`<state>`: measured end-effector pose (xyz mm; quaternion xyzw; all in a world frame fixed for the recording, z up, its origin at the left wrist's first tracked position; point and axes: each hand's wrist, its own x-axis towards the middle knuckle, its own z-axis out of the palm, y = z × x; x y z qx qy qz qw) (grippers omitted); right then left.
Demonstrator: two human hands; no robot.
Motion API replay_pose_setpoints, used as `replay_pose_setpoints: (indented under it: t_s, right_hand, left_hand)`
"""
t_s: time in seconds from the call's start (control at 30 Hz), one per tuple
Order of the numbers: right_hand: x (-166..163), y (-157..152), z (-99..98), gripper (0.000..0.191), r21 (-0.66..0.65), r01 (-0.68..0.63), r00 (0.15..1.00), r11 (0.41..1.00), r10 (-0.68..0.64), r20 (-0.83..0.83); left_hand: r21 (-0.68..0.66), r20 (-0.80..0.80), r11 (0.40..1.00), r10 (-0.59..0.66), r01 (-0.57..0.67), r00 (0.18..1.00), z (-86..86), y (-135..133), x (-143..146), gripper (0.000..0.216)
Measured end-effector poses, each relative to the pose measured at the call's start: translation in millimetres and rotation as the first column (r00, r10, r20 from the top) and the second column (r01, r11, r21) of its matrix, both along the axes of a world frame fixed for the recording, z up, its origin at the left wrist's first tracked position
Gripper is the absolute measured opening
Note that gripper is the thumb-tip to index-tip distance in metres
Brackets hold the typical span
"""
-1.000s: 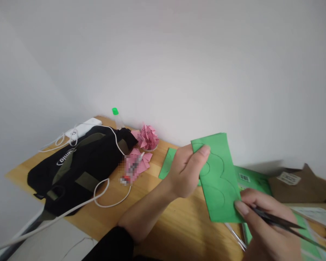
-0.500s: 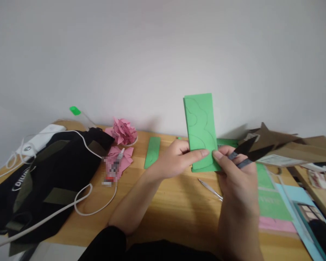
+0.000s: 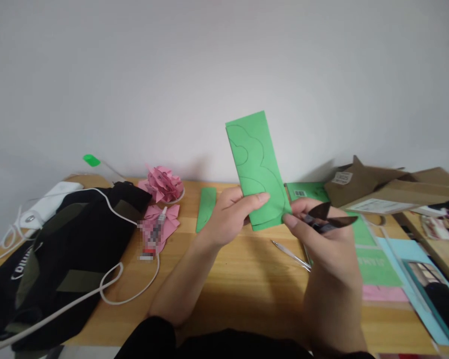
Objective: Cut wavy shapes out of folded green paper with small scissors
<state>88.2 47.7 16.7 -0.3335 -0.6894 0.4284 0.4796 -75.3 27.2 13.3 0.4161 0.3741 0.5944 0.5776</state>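
Observation:
My left hand [image 3: 234, 212] pinches a folded piece of green paper [image 3: 254, 159] by its lower left side, thumb on the front. Curved pencil lines, like a scalloped outline with smaller arcs inside, run over its face. The paper is held up above the table and leans to the left. My right hand [image 3: 322, 234] has its thumb at the paper's lower right corner. A pair of scissors [image 3: 333, 219] is held in the same hand, dark blades parted and pointing right; the handles are mostly hidden by the fingers. Below lies a pen [image 3: 292, 255] on the table.
Another green paper strip [image 3: 206, 207] lies behind my left hand. Pink paper flowers [image 3: 163, 184] and a glue tube [image 3: 157, 229] are to the left, beside a black bag [image 3: 78, 249] and a white cable [image 3: 60, 309]. A cardboard box [image 3: 381, 184] and coloured sheets [image 3: 377, 267] occupy the right.
The green paper has moved left and slightly up, and its top now tilts left. My right hand has turned a little, so the scissor blades point more to the right and show spread apart.

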Motion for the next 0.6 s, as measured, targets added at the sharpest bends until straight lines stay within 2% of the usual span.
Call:
replay_pose_setpoints:
  t_s: [0.1,0.2,0.37,0.47,0.53,0.6]
  right_hand:
    - [0.7,-0.2,3.9,0.015,0.207,0.026,0.993,0.978,-0.048,0.105]
    - [1.2,-1.1,7.1,0.014,0.391,0.047,0.970,0.919,-0.135,0.201]
    - [2.9,-3.9,8.2,0.009,0.557,0.094,0.905,0.825,-0.303,0.297]
    - [2.1,-4.5,6.6,0.007,0.580,0.126,0.892,0.805,-0.347,0.289]
    - [0.9,-4.2,5.1,0.006,0.518,0.147,0.902,0.843,-0.329,0.281]
    - [-0.1,-3.4,3.0,0.007,0.394,0.198,0.928,0.898,-0.301,0.221]
  left_hand:
    - [0.024,-0.012,0.999,-0.022,0.022,1.000,-0.5,-0.3,-1.5,0.040]
    - [0.058,-0.015,0.997,-0.045,0.045,0.999,-1.5,-0.2,-4.2,0.043]
    - [0.021,-0.073,0.999,-0.040,0.042,0.996,-1.2,-0.2,-9.8,0.041]
    - [0.060,-0.086,0.996,-0.058,0.063,0.995,-0.9,-0.3,-11.2,0.037]
    - [0.099,-0.091,0.993,-0.051,0.060,0.995,-0.9,-0.4,-11.1,0.035]
    - [0.134,-0.088,0.991,-0.010,0.022,0.996,-0.5,-0.8,-10.5,0.034]
